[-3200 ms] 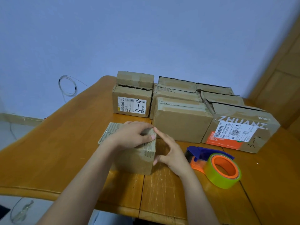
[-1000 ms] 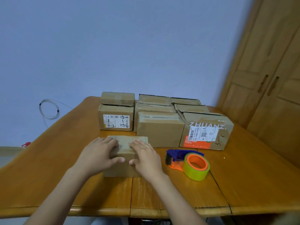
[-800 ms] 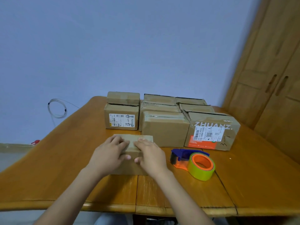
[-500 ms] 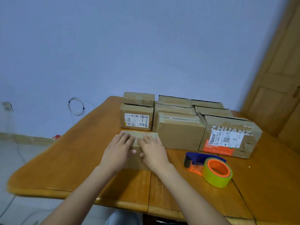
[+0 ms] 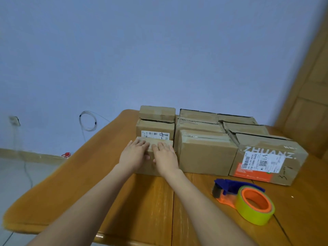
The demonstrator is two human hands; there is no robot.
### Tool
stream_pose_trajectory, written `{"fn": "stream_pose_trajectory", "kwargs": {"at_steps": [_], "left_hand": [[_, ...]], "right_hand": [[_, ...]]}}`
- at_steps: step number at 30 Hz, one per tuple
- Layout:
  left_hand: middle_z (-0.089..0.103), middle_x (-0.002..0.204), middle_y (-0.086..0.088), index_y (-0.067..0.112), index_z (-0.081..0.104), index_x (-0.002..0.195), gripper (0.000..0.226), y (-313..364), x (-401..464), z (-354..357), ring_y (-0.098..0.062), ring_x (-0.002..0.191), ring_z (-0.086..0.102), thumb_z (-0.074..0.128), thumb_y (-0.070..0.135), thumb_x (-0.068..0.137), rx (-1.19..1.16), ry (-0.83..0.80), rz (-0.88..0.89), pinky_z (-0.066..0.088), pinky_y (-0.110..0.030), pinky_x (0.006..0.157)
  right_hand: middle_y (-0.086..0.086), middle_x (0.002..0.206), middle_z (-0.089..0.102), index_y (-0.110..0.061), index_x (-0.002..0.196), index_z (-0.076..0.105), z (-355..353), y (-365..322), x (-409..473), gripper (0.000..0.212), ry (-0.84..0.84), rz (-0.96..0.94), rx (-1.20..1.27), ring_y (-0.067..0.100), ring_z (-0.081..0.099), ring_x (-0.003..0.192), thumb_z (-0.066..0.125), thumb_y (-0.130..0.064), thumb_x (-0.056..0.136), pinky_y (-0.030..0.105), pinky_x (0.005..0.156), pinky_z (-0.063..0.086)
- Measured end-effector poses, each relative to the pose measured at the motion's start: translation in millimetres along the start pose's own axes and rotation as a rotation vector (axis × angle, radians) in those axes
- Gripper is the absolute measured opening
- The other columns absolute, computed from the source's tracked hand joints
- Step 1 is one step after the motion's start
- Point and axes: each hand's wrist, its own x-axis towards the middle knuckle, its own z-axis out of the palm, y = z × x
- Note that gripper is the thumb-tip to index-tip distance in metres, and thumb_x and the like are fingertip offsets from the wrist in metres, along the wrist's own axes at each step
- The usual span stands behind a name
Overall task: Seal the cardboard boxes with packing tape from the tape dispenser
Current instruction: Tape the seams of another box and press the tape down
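A small brown cardboard box [image 5: 154, 153] sits mid-bench against the block of other cartons [image 5: 204, 150], with the left hand [image 5: 133, 154] and right hand [image 5: 165, 155] lying flat on its top, fingers straight and spread. To the near right, on the glossy wooden bench [image 5: 99, 174], rests the orange-and-blue tape dispenser [image 5: 246, 199] with its yellow-green roll.

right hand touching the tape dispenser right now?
Apart. The head view shows the right hand resting on the small box, with bare table between it and the tape dispenser.
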Motion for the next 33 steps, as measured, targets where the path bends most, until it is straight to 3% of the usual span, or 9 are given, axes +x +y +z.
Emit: {"fn": "stream_pose_trajectory", "kwargs": {"at_steps": [10,16,20,23,26,30,33], "left_hand": [[0.041,0.146,0.0,0.017,0.038,0.142,0.049,-4.2,48.1,17.4,-0.018,0.14,0.026,0.05,0.031,0.097,0.039,0.037,-0.012,0.026,-0.029,0.106],[0.038,0.15,-0.002,0.014,0.036,0.144,0.049,-2.3,53.8,23.5,-0.021,0.142,0.024,0.047,0.028,0.098,0.064,0.064,-0.01,0.024,-0.031,0.11],[0.038,0.15,-0.003,0.013,0.038,0.142,0.047,2.6,48.9,17.5,-0.02,0.142,0.026,0.046,0.028,0.098,0.101,0.053,-0.035,0.025,-0.031,0.111],[0.055,0.13,-0.005,0.013,0.054,0.121,0.027,12.0,45.6,3.0,-0.02,0.123,0.047,0.045,0.021,0.097,0.131,0.039,-0.054,0.038,-0.027,0.092],[0.063,0.11,-0.003,0.013,0.061,0.108,0.023,23.4,45.8,-18.2,-0.022,0.102,0.06,0.042,0.012,0.096,0.212,-0.008,-0.051,0.042,-0.029,0.07],[0.065,0.106,-0.001,0.015,0.062,0.107,0.023,50.4,48.4,-48.6,-0.023,0.094,0.063,0.044,0.023,0.094,0.228,-0.032,0.002,0.048,-0.033,0.069],[0.066,0.102,0.0,0.014,0.061,0.103,0.021,82.7,52.5,-71.2,-0.021,0.086,0.061,0.045,0.02,0.092,0.234,-0.003,0.075,0.043,-0.031,0.064]], "right_hand": [[0.01,0.156,0.024,-0.014,0.147,0.027,12.4,23.2,38.5,0.051,-0.045,0.044,0.019,0.022,0.015,0.145,0.044,-0.017,0.098,0.037,0.117,0.008],[0.007,0.157,0.024,-0.016,0.147,0.028,10.5,28.2,45.7,0.053,-0.064,0.062,0.067,0.02,0.014,0.146,0.046,-0.017,0.097,0.036,0.117,0.006],[0.01,0.152,0.03,-0.014,0.146,0.029,1.5,23.9,45.0,0.054,-0.148,0.06,0.03,0.025,0.021,0.143,0.049,-0.024,0.096,0.039,0.116,0.016],[0.013,0.141,0.041,-0.011,0.139,0.037,-21.7,24.7,52.5,0.05,-0.313,0.073,0.067,0.031,0.04,0.13,0.051,-0.025,0.094,0.045,0.105,0.037],[0.013,0.137,0.049,-0.01,0.138,0.041,-50.1,29.1,59.1,0.048,-0.303,0.068,0.125,0.033,0.05,0.121,0.05,-0.019,0.092,0.043,0.096,0.046],[0.011,0.124,0.058,-0.012,0.12,0.055,-74.0,43.2,50.8,0.034,-0.169,-0.017,0.085,0.032,0.055,0.112,0.05,-0.012,0.087,0.036,0.081,0.047],[0.009,0.116,0.062,-0.013,0.11,0.06,-88.2,67.5,34.6,0.03,-0.074,-0.014,0.056,0.031,0.057,0.108,0.05,-0.007,0.082,0.033,0.075,0.044]]}}
